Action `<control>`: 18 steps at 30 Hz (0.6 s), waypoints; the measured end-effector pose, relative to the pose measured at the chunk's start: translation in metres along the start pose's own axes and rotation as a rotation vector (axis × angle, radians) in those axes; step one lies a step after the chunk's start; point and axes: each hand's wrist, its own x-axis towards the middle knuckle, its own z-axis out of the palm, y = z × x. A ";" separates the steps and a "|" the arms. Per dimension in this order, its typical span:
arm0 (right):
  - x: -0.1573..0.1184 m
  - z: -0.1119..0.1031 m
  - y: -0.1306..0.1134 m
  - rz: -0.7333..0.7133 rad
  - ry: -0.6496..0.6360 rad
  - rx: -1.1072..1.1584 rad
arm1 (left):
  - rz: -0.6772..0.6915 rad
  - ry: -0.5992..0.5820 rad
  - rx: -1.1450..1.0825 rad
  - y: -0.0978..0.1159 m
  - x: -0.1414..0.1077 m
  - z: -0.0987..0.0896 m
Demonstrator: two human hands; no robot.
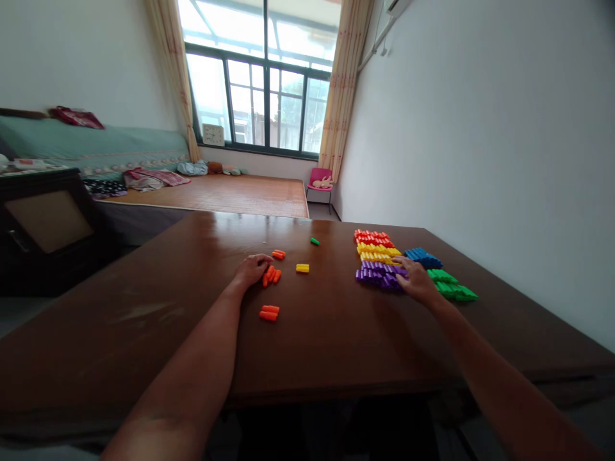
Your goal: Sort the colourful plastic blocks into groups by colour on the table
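Observation:
My left hand point(253, 269) rests on the table beside a small cluster of orange pieces point(272, 275), its fingers curled at their edge; whether it grips one is unclear. Two more orange pieces point(278, 254) lie just beyond it, and another orange pair point(270, 313) lies nearer to me. Yellow pieces point(302, 268) and a single green piece point(314, 241) are in the middle. My right hand point(412, 275) has its fingers spread at the right end of the purple rows point(377, 275), touching or just over them. Beyond these are yellow rows point(375, 253).
Red rows point(372, 238) top the right-hand group. Blue pieces point(423, 258) and green rows point(451, 285) lie right of my right hand. The brown table point(317, 352) has its near edge by my body. Behind are a bed point(230, 195), a pink chair point(320, 178) and a dark cabinet point(48, 224).

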 end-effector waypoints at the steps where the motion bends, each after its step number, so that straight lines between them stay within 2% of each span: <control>1: 0.003 0.008 -0.019 -0.057 0.024 0.011 | -0.005 -0.001 0.004 0.000 0.000 0.000; 3: 0.010 0.029 -0.065 -0.180 -0.016 0.071 | -0.015 -0.001 0.012 0.001 -0.001 0.001; 6: 0.024 0.070 -0.133 -0.345 -0.159 0.145 | -0.021 -0.004 0.017 0.004 -0.004 0.000; 9: 0.043 0.109 -0.180 -0.382 -0.259 0.107 | -0.016 -0.007 0.008 0.006 -0.007 -0.001; 11: 0.054 0.128 -0.195 -0.348 -0.312 0.059 | -0.011 -0.014 -0.005 0.007 -0.007 -0.002; 13: 0.061 0.138 -0.200 -0.328 -0.365 0.027 | -0.013 -0.017 -0.016 0.006 -0.006 -0.002; 18: 0.055 0.133 -0.188 -0.442 -0.412 0.025 | -0.026 -0.012 -0.008 0.001 -0.002 0.001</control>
